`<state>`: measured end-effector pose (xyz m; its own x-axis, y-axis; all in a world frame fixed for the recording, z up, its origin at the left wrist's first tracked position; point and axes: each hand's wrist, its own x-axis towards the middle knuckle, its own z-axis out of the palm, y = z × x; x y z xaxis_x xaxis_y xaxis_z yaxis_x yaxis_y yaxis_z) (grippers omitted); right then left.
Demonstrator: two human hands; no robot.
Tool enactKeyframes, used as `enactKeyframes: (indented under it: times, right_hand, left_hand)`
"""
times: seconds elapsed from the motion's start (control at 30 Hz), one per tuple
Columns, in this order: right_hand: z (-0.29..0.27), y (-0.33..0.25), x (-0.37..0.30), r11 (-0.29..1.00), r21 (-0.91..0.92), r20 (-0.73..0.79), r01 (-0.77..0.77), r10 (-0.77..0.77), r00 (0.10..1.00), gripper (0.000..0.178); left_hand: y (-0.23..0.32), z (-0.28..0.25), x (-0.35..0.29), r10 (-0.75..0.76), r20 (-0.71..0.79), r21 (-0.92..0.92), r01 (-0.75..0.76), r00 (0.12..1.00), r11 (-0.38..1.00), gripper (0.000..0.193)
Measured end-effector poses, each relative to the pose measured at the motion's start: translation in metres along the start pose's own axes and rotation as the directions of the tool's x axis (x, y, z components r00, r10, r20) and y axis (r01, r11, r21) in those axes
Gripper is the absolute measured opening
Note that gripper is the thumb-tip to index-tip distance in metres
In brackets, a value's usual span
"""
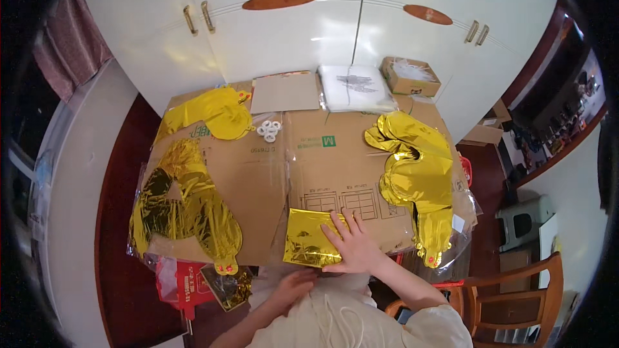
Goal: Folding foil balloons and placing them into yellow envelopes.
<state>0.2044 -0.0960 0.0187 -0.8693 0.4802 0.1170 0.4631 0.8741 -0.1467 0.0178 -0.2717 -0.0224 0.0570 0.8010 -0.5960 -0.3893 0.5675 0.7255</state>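
A folded square of gold foil, apparently a flat foil balloon, lies at the front edge of the cardboard-covered table. My right hand rests on its right side, fingers spread and flat. Below the table edge, close to my body, is my left hand; its fingers point right, loosely stretched, with nothing visible in them. Unfolded gold foil balloons lie around: one large looped piece at the left, another at the far left, and crumpled ones at the right.
Several small white rolls sit mid-table. Along the back are a grey-brown board, a stack of clear plastic bags and a small carton. A red bag hangs at the front left. A wooden chair stands right.
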Motion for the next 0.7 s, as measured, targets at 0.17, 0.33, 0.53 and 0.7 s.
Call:
enactKeyframes:
  times: [0.17,0.33,0.53,0.7]
  right_hand:
    - [0.001,-0.017,-0.012,0.998,0.038,0.026,0.048,-0.049,0.998,0.094]
    - [-0.022,-0.015,-0.006,0.992,0.057,0.079,0.112,-0.116,0.99,0.08]
    - [-0.035,0.095,0.17,0.956,0.287,-0.04,0.06,-0.05,0.998,0.054]
    - [0.008,0.18,0.298,0.999,-0.003,-0.255,0.042,-0.041,0.966,0.058]
  left_hand:
    - [-0.034,0.013,0.032,-0.024,0.091,-0.559,0.071,0.996,0.826,0.035]
    - [-0.034,0.026,0.031,-0.026,0.084,-0.575,0.07,0.996,0.815,0.039]
    - [-0.026,0.021,0.013,-0.26,-0.027,-0.412,0.227,0.965,0.883,0.038]
    - [-0.033,-0.036,0.031,-0.209,-0.142,-0.228,0.173,0.968,0.958,0.033]
